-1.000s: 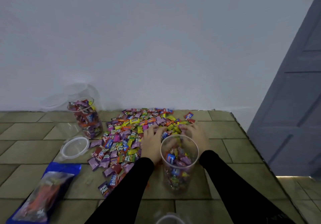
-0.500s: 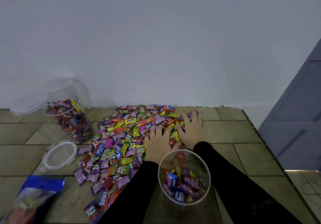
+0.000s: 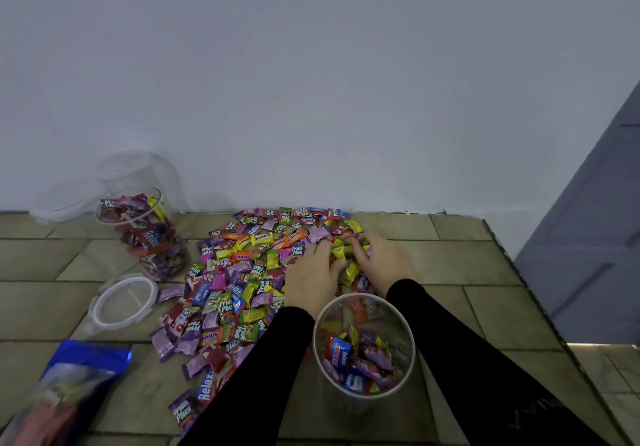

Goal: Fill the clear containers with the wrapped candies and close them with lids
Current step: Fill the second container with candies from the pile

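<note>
Head cam: left hand & right hand curled round wrapped candies; best scoop together, tip into near container.

A blue foil bag with a clear window lies at the near left corner of the tiled surface, whose far edge meets a pale wall, a grey door beyond its right edge.

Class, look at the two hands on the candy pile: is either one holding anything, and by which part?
Both hands, left hand and right hand, rest on the pile of colourful wrapped candies, fingers curling inward; whether any candy is gripped cannot be told.
</note>
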`<state>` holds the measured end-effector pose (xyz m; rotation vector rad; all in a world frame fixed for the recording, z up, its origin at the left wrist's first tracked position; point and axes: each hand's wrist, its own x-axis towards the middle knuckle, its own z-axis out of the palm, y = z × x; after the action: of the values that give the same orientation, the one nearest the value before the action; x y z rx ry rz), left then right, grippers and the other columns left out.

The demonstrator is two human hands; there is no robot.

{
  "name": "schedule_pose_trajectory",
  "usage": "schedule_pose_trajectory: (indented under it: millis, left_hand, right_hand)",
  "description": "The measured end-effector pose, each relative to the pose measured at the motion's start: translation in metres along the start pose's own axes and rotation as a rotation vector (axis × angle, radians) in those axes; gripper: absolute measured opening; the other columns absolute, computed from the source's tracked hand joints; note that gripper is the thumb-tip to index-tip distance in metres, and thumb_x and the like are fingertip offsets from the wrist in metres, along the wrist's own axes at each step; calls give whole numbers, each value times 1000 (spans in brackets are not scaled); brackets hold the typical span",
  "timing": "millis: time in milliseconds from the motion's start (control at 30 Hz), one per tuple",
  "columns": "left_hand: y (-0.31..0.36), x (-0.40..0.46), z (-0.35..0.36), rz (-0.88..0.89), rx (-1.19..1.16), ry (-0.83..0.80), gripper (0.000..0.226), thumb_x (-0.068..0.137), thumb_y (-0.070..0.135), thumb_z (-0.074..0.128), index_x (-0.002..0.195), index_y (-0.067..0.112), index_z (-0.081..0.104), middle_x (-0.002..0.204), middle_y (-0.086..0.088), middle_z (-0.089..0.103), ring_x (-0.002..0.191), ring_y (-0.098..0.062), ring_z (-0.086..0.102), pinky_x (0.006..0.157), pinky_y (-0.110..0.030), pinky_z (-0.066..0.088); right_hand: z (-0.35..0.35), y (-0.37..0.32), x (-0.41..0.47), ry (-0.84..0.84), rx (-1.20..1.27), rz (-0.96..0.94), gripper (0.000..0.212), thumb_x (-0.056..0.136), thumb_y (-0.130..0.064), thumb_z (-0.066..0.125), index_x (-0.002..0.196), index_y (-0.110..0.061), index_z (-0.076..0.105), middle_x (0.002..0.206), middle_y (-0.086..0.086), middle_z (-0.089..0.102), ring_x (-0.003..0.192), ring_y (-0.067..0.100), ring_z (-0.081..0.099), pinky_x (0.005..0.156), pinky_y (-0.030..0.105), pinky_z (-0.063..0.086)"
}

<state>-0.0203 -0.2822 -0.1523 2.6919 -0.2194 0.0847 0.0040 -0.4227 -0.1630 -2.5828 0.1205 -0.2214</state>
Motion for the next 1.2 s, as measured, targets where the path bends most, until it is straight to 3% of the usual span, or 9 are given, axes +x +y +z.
schedule_pose_trajectory:
  millis: [100,300,433,533,633,700,867,1067,1200]
  left_hand:
    - [0,-3,-8,27,-102,52,31,102,34,41,123,12,46,115,-4,50,100,-24,51,80,-36,39]
    - [9,-13,-28,3,-328,159,26,102,28,45,117,8,48,99,5,42,88,-12,39,73,-27,33]
    - [18,-25,-46,19,-464,189,26,101,33,45,119,13,48,97,4,53,89,-14,50,64,-25,34]
    - [21,-36,-60,25,-570,257,27,100,37,46,115,15,50,93,1,61,86,-15,57,70,-23,44]
    - [24,-42,-71,2,-653,314,23,100,38,46,108,17,51,85,2,60,76,-12,54,63,-13,39]
    - [27,-50,-79,-2,-741,337,24,100,39,46,110,18,52,86,-1,61,76,-13,54,63,-15,39]
    - [36,-71,-93,35,-902,367,23,97,45,47,104,24,54,87,-15,63,64,-14,48,60,-28,41]
    - [53,-93,-105,32,-1040,496,26,98,41,49,106,16,55,69,5,55,59,-9,49,56,-25,40]
    - [60,-104,-103,43,-1035,523,27,96,47,48,100,21,53,67,-2,48,61,-17,44,58,-34,37]
  right_hand:
    - [-10,-5,1,32,156,100,29,94,-45,49,102,-20,62,83,1,62,74,19,55,61,27,37]
    - [-33,-24,-8,123,485,101,25,95,-42,50,93,-19,60,81,-2,63,79,13,57,61,24,39]
    - [-51,-40,-17,255,656,104,28,96,-40,50,89,-16,63,71,-4,58,67,8,53,53,8,36]
    - [-64,-50,-20,326,791,122,29,96,-39,50,81,-18,62,61,-4,46,59,11,44,61,22,44]
    - [-77,-60,-23,372,890,174,29,94,-41,52,72,-24,59,63,-2,41,62,14,43,74,44,54]
    - [-86,-66,-32,385,969,184,31,95,-40,51,77,-17,61,65,-1,40,62,16,42,70,43,53]
    - [-105,-73,-49,337,1113,172,28,97,-39,49,86,-16,60,73,0,41,62,17,40,48,20,43]
    - [-125,-77,-71,324,1304,211,32,97,-36,51,71,-18,50,67,-1,36,58,17,32,42,18,35]
    - [-131,-82,-85,307,1432,282,33,96,-36,52,70,-15,46,66,0,32,51,16,30,39,19,28]
